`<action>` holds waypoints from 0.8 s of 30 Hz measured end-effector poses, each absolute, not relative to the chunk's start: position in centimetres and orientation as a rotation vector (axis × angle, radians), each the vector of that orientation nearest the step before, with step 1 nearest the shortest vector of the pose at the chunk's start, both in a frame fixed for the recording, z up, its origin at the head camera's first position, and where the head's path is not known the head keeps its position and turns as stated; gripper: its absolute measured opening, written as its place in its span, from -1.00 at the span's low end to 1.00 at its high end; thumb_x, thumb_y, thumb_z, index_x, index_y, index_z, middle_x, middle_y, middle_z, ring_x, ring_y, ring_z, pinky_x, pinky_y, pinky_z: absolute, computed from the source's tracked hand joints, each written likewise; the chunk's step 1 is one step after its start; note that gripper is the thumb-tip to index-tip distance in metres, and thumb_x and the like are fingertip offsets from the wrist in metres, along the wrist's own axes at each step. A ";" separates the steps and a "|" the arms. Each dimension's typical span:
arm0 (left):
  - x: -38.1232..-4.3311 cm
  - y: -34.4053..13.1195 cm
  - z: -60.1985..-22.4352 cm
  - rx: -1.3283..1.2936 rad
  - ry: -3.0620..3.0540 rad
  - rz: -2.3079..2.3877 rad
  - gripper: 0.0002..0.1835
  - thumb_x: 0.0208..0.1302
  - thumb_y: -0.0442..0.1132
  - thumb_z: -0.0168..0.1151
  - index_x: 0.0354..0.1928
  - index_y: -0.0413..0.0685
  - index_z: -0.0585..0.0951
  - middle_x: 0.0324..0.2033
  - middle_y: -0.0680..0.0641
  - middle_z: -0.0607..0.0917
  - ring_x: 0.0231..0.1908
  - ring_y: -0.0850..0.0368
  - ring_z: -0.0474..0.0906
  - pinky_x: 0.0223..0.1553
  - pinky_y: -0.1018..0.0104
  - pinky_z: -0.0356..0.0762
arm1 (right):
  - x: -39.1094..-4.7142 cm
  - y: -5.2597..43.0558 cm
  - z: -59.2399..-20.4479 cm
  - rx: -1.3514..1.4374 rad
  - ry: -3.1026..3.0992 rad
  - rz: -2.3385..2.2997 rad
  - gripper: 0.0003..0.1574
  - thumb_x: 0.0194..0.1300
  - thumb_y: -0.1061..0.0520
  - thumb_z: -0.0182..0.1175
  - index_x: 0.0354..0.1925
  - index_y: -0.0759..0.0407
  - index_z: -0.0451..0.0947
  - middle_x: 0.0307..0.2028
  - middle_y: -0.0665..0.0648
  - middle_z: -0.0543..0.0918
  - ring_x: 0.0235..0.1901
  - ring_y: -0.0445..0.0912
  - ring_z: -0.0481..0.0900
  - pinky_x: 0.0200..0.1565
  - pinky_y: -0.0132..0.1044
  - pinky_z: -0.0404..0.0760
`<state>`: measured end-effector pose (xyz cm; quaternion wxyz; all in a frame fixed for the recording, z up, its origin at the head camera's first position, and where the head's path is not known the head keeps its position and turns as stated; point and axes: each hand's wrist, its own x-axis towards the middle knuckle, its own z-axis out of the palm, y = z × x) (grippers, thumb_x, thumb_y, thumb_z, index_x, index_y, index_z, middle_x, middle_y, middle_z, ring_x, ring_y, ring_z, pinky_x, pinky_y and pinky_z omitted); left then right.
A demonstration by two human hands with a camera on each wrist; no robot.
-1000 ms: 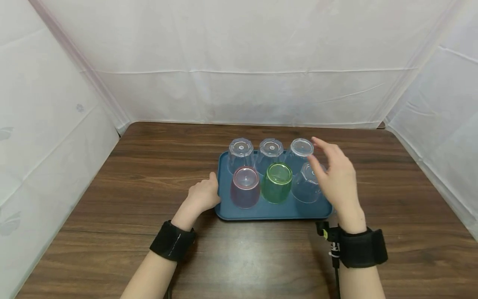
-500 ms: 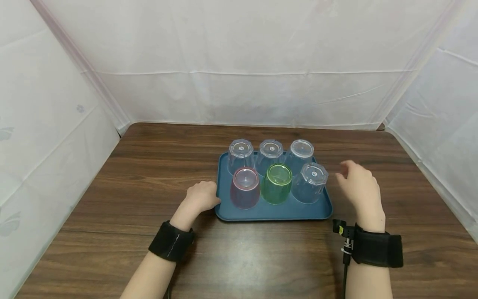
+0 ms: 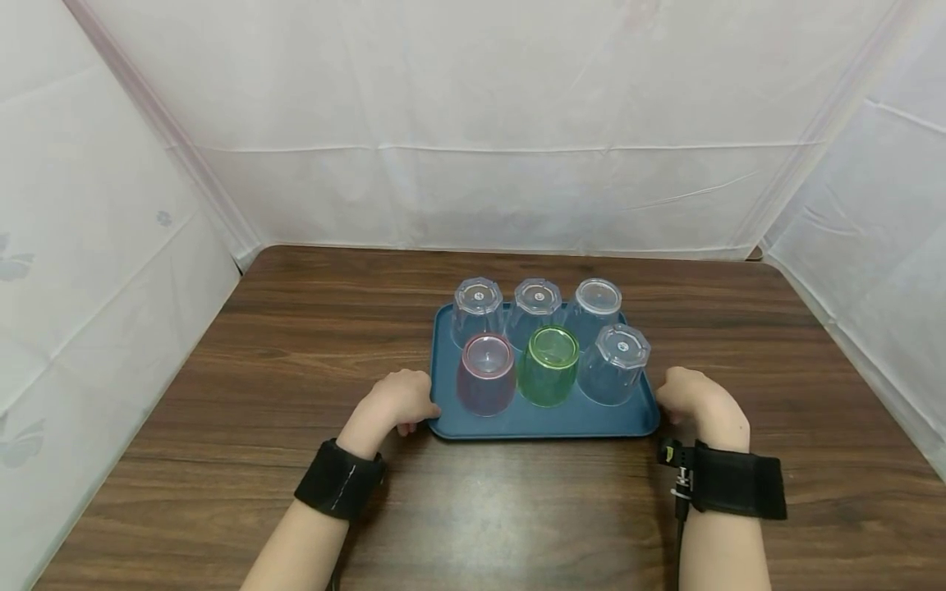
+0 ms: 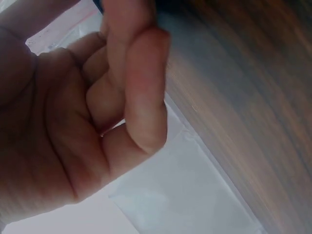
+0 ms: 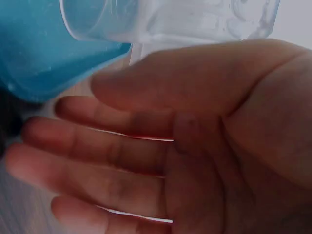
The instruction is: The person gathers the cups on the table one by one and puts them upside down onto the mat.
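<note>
A blue tray (image 3: 547, 424) lies on the table, bearing several upside-down drinking glasses in two rows. In front are a pink glass (image 3: 486, 392), a green glass (image 3: 548, 384) and a clear glass (image 3: 610, 379); three more clear ones stand behind. My left hand (image 3: 397, 399) grips the tray's left edge near the front corner, thumb on the rim and fingers curled, as the left wrist view also shows. At the opposite edge is my right hand (image 3: 704, 404). Its fingers (image 5: 97, 144) are extended beside the tray's corner, holding nothing, in the right wrist view.
The dark wooden table (image 3: 310, 328) extends around the tray. White sheeting (image 3: 502, 189) hangs behind the table and along both sides. Each wrist wears a black strap, and a cable (image 3: 680, 533) runs down along the right forearm.
My right hand has withdrawn from the clear glasses, moved right, then come down and in to the tray's right edge. My left hand has stayed at the left edge, its fingers now showing below.
</note>
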<state>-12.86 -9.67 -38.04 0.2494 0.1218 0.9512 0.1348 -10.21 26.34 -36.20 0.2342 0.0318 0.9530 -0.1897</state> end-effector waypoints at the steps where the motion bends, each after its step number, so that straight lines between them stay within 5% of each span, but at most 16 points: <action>1: -12.8 -9.7 -38.0 0.331 2.579 0.367 -0.71 0.16 -0.19 0.14 -0.66 -0.16 0.52 -0.76 -0.06 0.55 -0.74 0.12 0.50 -0.62 0.31 0.46 | -10.3 26.3 -36.3 0.083 2.611 -0.522 -0.79 0.08 0.27 -0.14 -0.51 0.37 0.39 -0.66 0.14 0.50 -0.63 -0.08 0.47 -0.47 -0.20 0.46; 24: -13.0 -9.5 -38.0 0.340 2.493 0.331 -0.75 0.20 -0.30 0.01 -0.60 -0.20 0.51 -0.72 -0.10 0.56 -0.72 0.09 0.52 -0.58 0.30 0.50 | -10.9 24.9 -36.9 0.054 2.641 -0.336 -0.75 0.10 0.39 -0.11 -0.23 0.47 0.41 -0.64 0.17 0.48 -0.68 -0.08 0.47 -0.51 -0.23 0.44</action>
